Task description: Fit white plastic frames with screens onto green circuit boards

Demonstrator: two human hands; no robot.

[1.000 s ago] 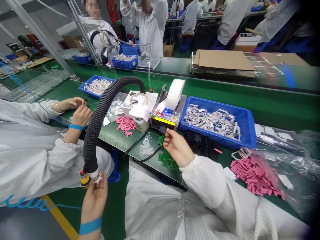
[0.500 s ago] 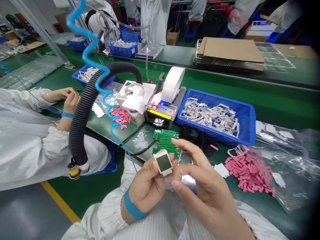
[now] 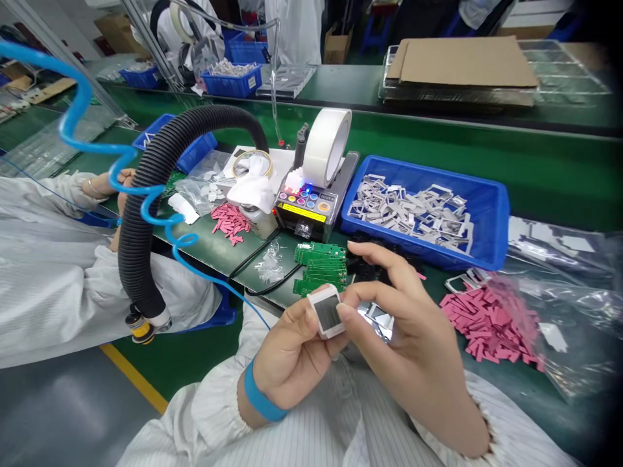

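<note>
Between the thumb and fingers of my left hand sits a small square white-framed display with a dark grey screen, tilted toward me. My right hand closes on its right edge, thumb and index finger at the frame and the other fingers bent. A blue wrist strap circles my left wrist. Just beyond the display lies a stack of green circuit boards. Something shiny shows behind my right fingers, partly hidden.
A blue bin holds white frames, beside a tape dispenser. Pink strips and plastic bags lie at right. A black hose and blue coiled cord hang at left, near a co-worker's sleeve.
My right thumb and index finger have come in from the right onto the display's edge. The display has turned slightly in my left hand. The whole view has shifted a little.
</note>
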